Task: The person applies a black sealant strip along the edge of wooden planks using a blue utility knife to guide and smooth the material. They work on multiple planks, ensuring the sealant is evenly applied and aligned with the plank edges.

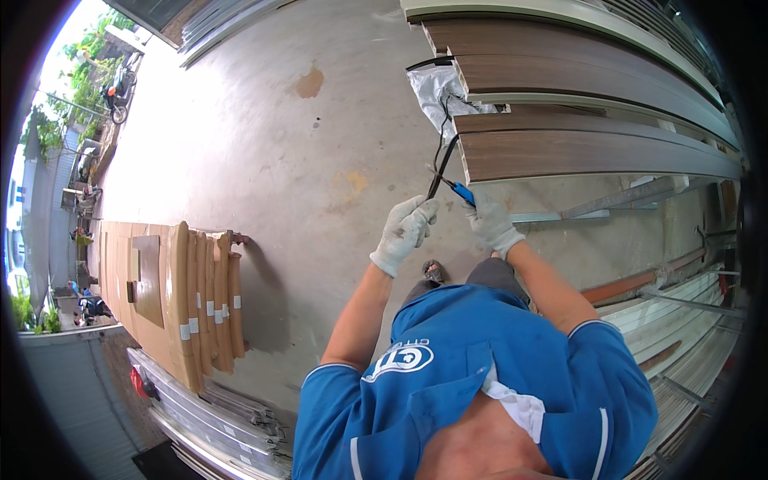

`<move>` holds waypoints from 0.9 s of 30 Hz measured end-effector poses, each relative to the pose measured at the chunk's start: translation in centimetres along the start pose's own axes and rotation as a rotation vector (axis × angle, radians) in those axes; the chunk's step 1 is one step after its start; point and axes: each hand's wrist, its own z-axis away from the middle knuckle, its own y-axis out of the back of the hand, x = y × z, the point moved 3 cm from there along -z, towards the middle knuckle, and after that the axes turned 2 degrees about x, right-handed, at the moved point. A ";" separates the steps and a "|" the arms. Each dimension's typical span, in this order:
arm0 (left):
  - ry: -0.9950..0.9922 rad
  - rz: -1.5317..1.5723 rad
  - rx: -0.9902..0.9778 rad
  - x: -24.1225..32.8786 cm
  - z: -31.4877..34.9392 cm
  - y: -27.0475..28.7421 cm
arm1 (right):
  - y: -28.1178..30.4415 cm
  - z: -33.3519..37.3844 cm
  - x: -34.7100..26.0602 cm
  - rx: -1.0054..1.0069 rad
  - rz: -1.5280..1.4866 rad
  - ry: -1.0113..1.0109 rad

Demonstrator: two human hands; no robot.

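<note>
In a pale work glove, my left hand [406, 230] is closed round the lower end of a black flexible strip [450, 152]. The strip runs up to the end of a brown wood-grain panel [552, 152]. My right hand [492, 224], also gloved, grips a blue-handled tool [462, 193]. Its dark tip meets the strip just above my left hand; the tool's exact kind is too small to make out. Behind the strip hangs a silvery plastic bag [436, 92], beside the panel ends. A thin black cord [441, 144] dangles from the bag toward the tool.
More brown panels [560, 64] lie stacked at the upper right on a rack. Flat cardboard packages [192, 304] stand upright in a row at the left. Long metal profiles [680, 344] lie at the right and others [216, 408] at the lower left. Stained concrete floor [320, 144] stretches ahead.
</note>
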 end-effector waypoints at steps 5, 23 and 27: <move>-0.159 -0.032 0.295 5.8 6.6 5.3 | 3.4 7.5 5.6 -0.353 0.271 -0.271; -0.932 0.287 0.943 17.5 10.8 22.9 | 7.0 9.1 -3.3 -0.343 -0.233 -0.105; -0.736 0.065 0.879 19.5 7.5 20.0 | 11.3 7.7 -6.5 -0.343 -0.268 0.037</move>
